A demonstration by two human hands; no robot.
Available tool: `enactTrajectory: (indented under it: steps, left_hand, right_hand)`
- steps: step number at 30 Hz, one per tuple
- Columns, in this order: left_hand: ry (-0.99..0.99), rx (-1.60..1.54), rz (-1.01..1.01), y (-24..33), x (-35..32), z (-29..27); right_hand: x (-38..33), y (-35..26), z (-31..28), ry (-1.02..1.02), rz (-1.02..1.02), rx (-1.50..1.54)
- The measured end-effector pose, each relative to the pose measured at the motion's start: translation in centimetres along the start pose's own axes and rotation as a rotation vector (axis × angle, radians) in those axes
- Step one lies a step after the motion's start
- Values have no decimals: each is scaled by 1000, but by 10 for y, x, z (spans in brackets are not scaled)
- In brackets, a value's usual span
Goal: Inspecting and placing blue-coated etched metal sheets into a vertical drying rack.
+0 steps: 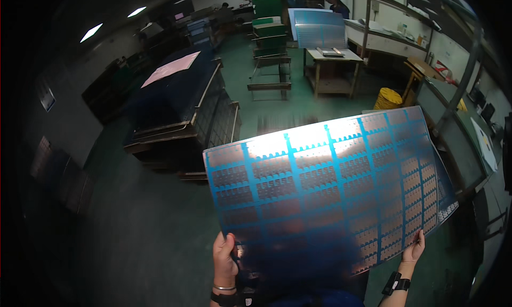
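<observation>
A large, shiny copper-coloured circuit board panel [325, 187] with a blue grid pattern spans the middle of the head view, tilted, its far edge reflecting light. My left hand [225, 259] grips its left edge near the lower corner, thumb on top. At the lower right edge, my right hand [414, 248] is closed on the panel, its fingers partly hidden. A darker sheet [447, 192] sticks out from under the panel's right side; how many sheets lie beneath cannot be told. My body's shadow darkens the panel's near part.
Left of the panel stands a dark stacked rack [176, 115] with a pink sheet [172, 69] on top. Further off are a wooden table [333, 64], similar blue-patterned panels [321, 30] and a green rack [269, 35]. A yellow bin [388, 98] and a workbench [453, 120] stand right.
</observation>
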State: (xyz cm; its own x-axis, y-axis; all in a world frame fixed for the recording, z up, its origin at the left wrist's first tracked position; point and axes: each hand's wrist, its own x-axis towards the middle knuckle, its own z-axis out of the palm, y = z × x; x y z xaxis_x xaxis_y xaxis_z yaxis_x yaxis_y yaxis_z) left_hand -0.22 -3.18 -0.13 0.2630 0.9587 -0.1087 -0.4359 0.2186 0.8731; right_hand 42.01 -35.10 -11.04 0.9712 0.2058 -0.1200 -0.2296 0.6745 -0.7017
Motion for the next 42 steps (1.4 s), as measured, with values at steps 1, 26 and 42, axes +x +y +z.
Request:
enactTrajectory:
  steps: [1, 26, 42]
  left_hand:
    - [17, 39, 29, 0, 0, -12]
    - [512, 130, -316, 8, -17, -93]
    - [155, 203, 498, 56, 8, -128]
  right_hand:
    - [-3, -1, 6, -49, 46, 19]
    - [-55, -22, 144, -484, 245, -127]
    - [3, -50, 121, -552, 25, -583]
